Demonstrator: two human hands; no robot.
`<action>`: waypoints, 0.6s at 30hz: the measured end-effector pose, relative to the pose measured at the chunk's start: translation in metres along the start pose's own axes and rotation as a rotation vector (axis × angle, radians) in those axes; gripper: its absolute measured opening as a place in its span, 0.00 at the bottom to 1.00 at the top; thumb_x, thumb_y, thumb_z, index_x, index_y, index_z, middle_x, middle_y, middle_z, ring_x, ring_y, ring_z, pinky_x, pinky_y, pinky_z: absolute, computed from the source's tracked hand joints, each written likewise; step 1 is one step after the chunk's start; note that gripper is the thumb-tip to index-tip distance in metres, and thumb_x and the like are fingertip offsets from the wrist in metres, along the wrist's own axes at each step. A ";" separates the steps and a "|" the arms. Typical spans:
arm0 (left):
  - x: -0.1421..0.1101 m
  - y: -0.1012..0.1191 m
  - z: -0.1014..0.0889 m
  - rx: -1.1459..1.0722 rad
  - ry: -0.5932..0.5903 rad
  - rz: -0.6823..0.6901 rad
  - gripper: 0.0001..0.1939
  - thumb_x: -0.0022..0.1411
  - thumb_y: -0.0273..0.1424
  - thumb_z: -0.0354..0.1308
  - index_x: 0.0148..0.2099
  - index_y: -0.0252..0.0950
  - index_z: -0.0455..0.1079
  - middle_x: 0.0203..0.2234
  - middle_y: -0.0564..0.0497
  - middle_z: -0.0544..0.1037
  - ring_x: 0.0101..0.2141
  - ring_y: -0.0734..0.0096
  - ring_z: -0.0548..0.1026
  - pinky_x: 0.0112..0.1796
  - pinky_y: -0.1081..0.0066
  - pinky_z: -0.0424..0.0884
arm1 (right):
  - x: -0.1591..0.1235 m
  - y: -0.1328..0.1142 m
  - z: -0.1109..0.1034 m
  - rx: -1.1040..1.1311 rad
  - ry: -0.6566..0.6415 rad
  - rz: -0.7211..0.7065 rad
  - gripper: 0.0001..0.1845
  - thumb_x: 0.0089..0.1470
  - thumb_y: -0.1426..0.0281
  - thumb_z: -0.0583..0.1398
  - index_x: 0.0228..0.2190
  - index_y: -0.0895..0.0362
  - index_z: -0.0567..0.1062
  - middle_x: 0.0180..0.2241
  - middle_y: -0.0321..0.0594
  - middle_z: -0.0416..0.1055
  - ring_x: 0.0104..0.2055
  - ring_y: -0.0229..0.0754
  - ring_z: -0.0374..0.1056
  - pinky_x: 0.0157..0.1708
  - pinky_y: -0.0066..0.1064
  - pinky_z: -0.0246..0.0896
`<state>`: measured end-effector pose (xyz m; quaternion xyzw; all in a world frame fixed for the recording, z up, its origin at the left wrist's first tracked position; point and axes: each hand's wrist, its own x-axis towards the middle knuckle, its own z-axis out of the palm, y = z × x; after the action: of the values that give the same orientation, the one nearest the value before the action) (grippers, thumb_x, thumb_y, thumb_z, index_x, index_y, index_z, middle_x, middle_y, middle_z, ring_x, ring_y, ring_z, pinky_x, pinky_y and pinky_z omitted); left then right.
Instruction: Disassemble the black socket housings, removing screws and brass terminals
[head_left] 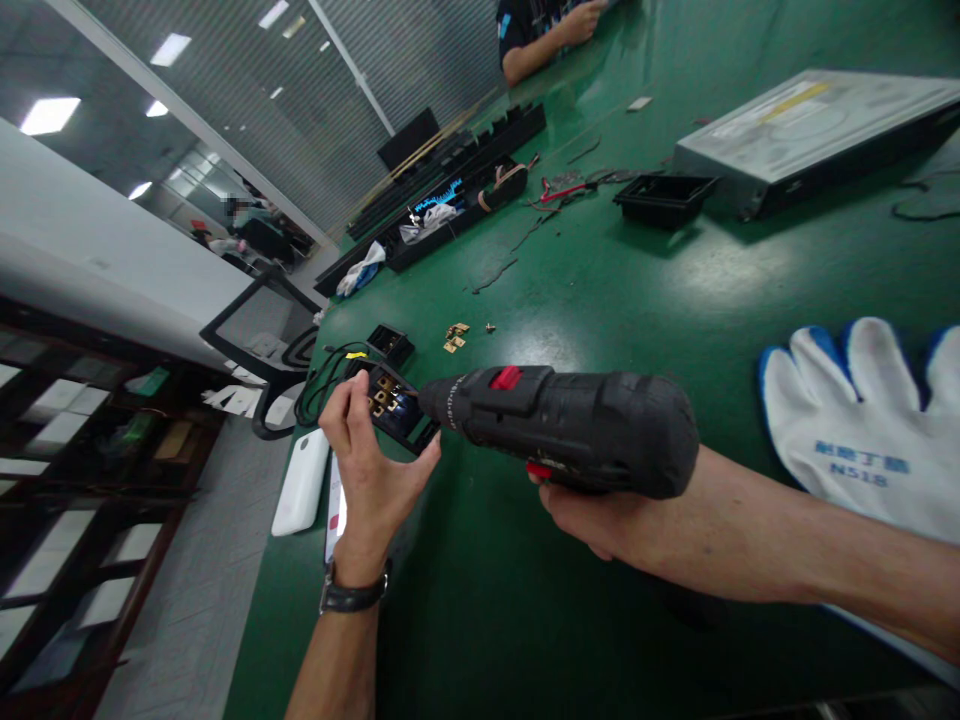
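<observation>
My right hand [600, 515] is wrapped round the grip of a black cordless drill [570, 425] with red switches. The drill points left, its tip at a black plastic housing [409, 435] that has brass-coloured metal parts inside. With thumb and fingers spread across its two ends, my left hand [367, 465] grips this housing on the table. The exact spot where the bit meets the housing is partly hidden by the drill's nose. Just behind lie a smaller black plastic box [391, 344] and several small brass pieces [454, 337].
A white-and-blue work glove [862, 430] lies at the right. At the back right sit a metal disc drive [817, 125] and an empty black box [664, 200]. A white case [301, 482] lies near the left table edge. Another person's arm [544, 50] rests at the far side.
</observation>
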<state>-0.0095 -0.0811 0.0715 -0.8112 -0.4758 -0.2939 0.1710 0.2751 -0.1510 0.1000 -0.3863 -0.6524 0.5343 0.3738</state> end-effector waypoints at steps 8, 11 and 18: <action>0.000 0.001 0.001 -0.004 -0.008 0.000 0.56 0.51 0.31 0.73 0.75 0.40 0.47 0.65 0.37 0.58 0.67 0.45 0.59 0.67 0.43 0.59 | 0.001 0.001 0.000 0.031 0.034 -0.001 0.13 0.53 0.75 0.59 0.19 0.51 0.69 0.14 0.29 0.64 0.16 0.35 0.60 0.18 0.28 0.59; 0.000 0.000 0.003 -0.004 -0.012 0.004 0.56 0.52 0.32 0.73 0.75 0.40 0.47 0.65 0.37 0.58 0.67 0.46 0.60 0.67 0.44 0.59 | 0.001 0.002 0.000 0.019 0.030 0.001 0.14 0.53 0.76 0.59 0.18 0.51 0.68 0.14 0.30 0.64 0.17 0.37 0.61 0.21 0.30 0.61; -0.001 0.001 0.004 -0.027 -0.020 -0.015 0.55 0.52 0.33 0.73 0.75 0.40 0.48 0.66 0.38 0.58 0.67 0.46 0.59 0.67 0.44 0.59 | 0.001 0.001 0.001 0.012 0.018 0.047 0.16 0.51 0.78 0.59 0.16 0.52 0.68 0.14 0.32 0.62 0.20 0.39 0.64 0.25 0.31 0.63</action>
<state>-0.0081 -0.0798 0.0682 -0.8128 -0.4795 -0.2933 0.1532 0.2740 -0.1499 0.0991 -0.4040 -0.6365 0.5432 0.3696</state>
